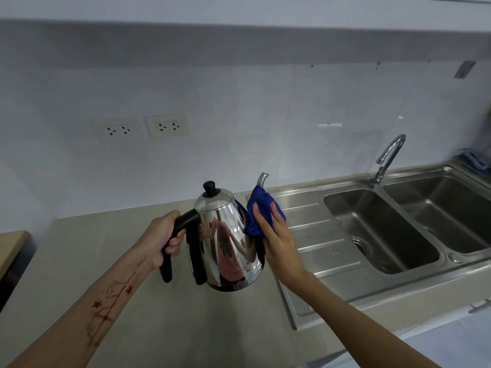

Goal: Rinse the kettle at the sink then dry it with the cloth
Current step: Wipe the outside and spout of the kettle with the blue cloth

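A shiny steel kettle [228,240] with a black lid knob and a black handle is held upright above the beige counter, left of the sink. My left hand [163,239] is closed around the black handle. My right hand [276,237] presses a blue cloth [261,208] flat against the kettle's right side, just below the curved spout. The cloth hides the spout's base. The double-bowl steel sink [377,235] lies to the right, with its tap [389,158] turned over the left bowl and no water running.
The sink's ribbed draining board [313,229] lies right of the kettle. Two wall sockets [140,127] sit on the white tiles behind. A wooden surface edge [13,245] shows at far left. A blue item [475,160] rests behind the right bowl.
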Demonstrator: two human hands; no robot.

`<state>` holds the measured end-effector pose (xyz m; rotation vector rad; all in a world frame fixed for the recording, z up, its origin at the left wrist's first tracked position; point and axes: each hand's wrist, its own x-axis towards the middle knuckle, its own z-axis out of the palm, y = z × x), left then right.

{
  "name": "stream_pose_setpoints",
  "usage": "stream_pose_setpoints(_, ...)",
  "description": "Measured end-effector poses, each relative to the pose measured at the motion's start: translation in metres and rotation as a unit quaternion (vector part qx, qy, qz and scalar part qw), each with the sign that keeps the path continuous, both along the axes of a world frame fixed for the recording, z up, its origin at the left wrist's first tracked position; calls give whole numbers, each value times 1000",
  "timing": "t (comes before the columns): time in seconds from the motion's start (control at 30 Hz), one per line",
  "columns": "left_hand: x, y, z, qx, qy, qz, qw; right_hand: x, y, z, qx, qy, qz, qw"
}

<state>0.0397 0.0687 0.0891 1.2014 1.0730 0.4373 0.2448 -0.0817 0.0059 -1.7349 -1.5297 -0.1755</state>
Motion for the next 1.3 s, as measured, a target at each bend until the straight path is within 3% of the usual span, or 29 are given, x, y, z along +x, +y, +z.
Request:
stream_pose_setpoints(0.17,8,-3,4,-8,-2,-2,1000,-5,31,37,35,65,-59,996)
stream_pose_setpoints(0.37,0,1,2,14,7,33,999,-11,-20,10,-28,108,1,994)
stream_pose_setpoints(0.5,2,-4,0,49,31,19,998,-3,8,73,63,110,-32,991)
stream_pose_setpoints(0.57,8,-8,2,63,29,15,997,-3,32,103,35,126,-26,991)
stream_pose_setpoints(0.63,12,-11,4,72,20,25,997,-15,44,107,-18,191,3,981)
stream_pose_setpoints(0.73,11,-14,4,89,10,53,995,-39,29,93,19,289,10,957)
stream_pose_setpoints(0.93,16,-24,-5,83,22,75,993,-41,33,99,-16,295,24,955)
stream_pose_setpoints(1.13,14,-23,-8,63,-1,98,993,-69,6,58,-4,102,-22,995)
stream_pose_setpoints(1.23,13,-24,-9,65,-5,83,994,-54,23,66,-15,202,-47,978)
stream_pose_setpoints(1.3,12,-24,-9,54,-25,83,995,-66,30,79,8,188,-53,981)
